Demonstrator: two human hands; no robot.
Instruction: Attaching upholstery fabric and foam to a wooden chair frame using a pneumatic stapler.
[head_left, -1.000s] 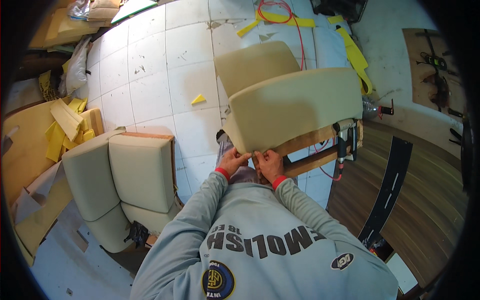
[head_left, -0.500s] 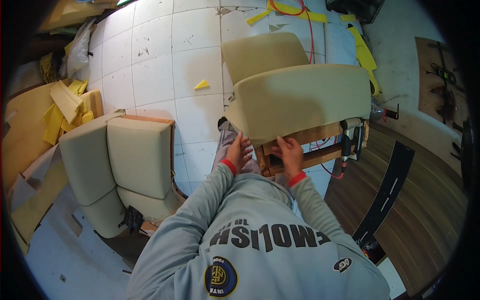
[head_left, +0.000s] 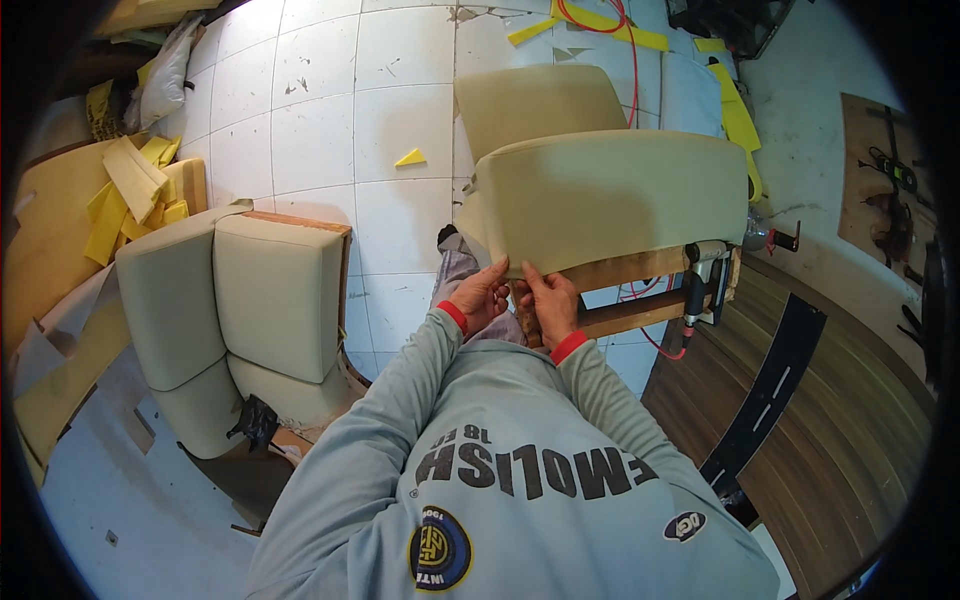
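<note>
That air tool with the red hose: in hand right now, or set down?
Set down: the air tool rests on the wooden frame; left hand and right hand are at the edge of the cream cover.

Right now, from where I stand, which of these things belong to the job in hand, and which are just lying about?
In the job:
- left hand and right hand, both at the cover's near corner
- cream cover
- wooden frame
- probably the air tool, against the frame

Lying about, it seems:
- yellow triangle
- white sack
- black strip
</note>
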